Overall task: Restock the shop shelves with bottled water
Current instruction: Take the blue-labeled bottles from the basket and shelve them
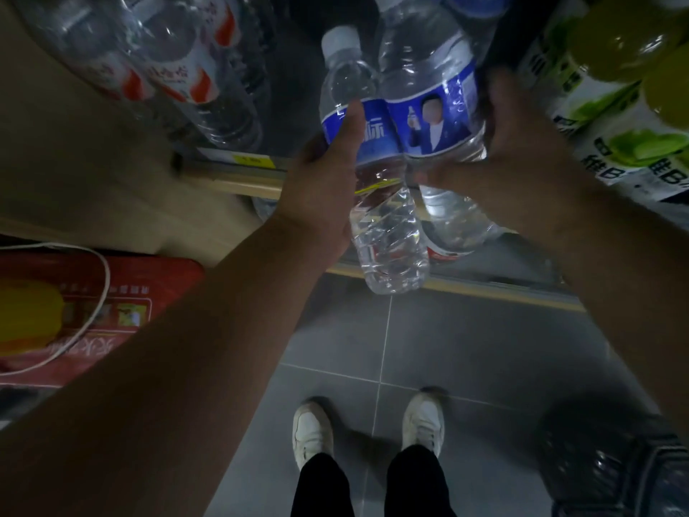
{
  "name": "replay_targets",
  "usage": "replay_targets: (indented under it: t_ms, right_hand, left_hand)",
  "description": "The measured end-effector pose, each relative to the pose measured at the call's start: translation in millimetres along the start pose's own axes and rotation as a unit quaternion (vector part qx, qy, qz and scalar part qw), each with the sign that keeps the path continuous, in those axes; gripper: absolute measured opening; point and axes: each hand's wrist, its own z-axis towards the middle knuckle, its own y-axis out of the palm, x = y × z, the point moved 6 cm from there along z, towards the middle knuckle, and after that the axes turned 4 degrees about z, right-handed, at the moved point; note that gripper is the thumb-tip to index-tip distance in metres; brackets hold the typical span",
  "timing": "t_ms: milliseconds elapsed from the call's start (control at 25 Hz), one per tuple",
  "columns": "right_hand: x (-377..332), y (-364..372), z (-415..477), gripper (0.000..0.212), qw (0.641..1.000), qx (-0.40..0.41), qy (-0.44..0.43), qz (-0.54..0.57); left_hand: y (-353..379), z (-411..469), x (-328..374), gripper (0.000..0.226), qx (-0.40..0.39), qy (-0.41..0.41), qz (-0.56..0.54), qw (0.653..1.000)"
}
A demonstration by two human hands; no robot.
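Stretching left forearm out, gripping bottle in left hand, pressing thumb on its label; clasping second bottle in blurred right hand, wrapping fingers round it; holding both touching between the thumbs.
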Motion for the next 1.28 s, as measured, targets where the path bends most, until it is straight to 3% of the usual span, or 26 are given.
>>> replay_targets:
  t_ms: [240, 480, 640, 920, 1280]
  right_hand:
    - [-8, -2, 13, 0.071, 0.998, 0.022, -0.061, 0.009]
    - [-25, -11, 23, 0.073, 0.986, 0.061, -0.134, -0.084]
    - [5, -4, 23, 0.08, 0.986, 0.115, -0.108, -0.045]
    - [39, -11, 18, 0.071, 0.97, 0.237, -0.056, -0.002]
    - [50, -9, 17, 0.068, 0.975, 0.218, -0.025, 0.038]
  left_hand:
    - [-2, 14, -3, 0.032, -0.003, 0.004, -0.017, 1.0]
    - [-10, 21, -9, 0.025, -0.003, 0.004, -0.041, 0.999]
    - [-11, 19, -10, 0.02, 0.005, -0.001, -0.056, 0.998]
    - [-15, 21, -1, 0.018, 0.011, 0.03, -0.03, 0.999]
    - [-35, 10, 36, 0.025, 0.054, 0.134, -0.07, 0.987]
